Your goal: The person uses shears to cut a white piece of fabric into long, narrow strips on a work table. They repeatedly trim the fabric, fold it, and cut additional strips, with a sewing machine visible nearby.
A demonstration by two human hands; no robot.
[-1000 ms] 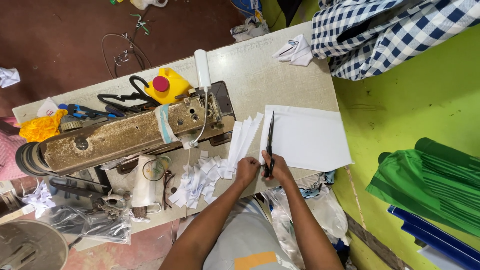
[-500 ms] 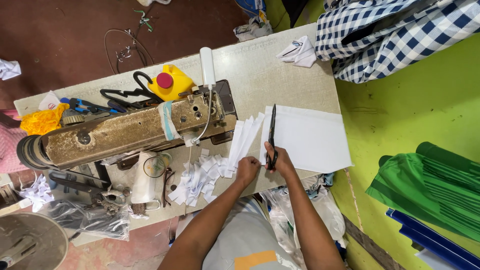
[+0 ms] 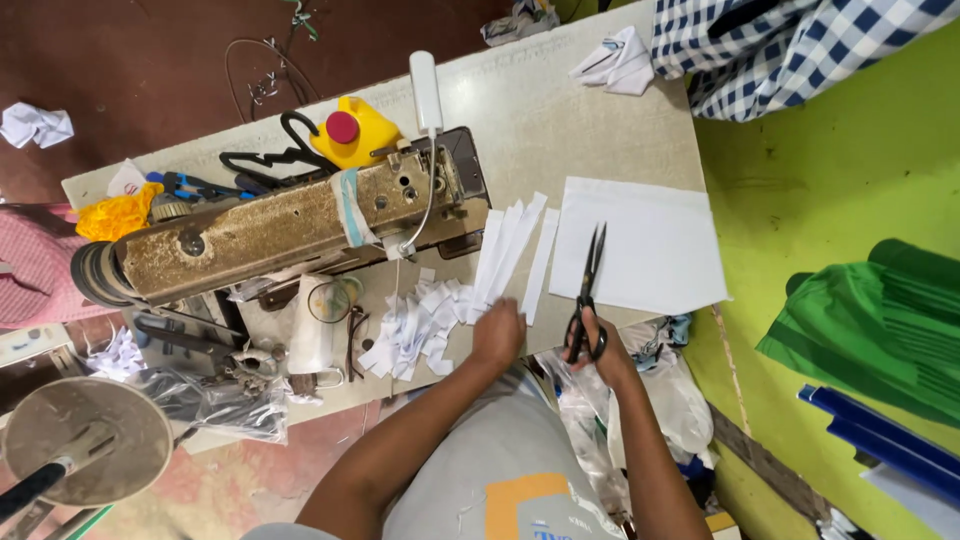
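My right hand [image 3: 598, 348] grips black scissors [image 3: 588, 288] by the handles at the table's near edge, blades pointing away over a white fabric sheet [image 3: 640, 245]. My left hand [image 3: 498, 332] rests fingers down on the near ends of several long white fabric strips [image 3: 515, 250] lying left of the sheet. A heap of small white cut pieces [image 3: 420, 325] lies just left of that hand. Behind them stands an old tan sewing machine [image 3: 290, 230].
A yellow bottle with a red cap [image 3: 352, 130], black shears [image 3: 265, 160] and a white tube lamp [image 3: 426, 90] sit behind the machine. Checked blue-white cloth [image 3: 800, 40] hangs over the far right corner. Green fabric [image 3: 880, 320] lies on the green floor at right.
My left hand has moved left from beside the scissors onto the strips. The right hand with the scissors has drawn slightly back toward the near edge.
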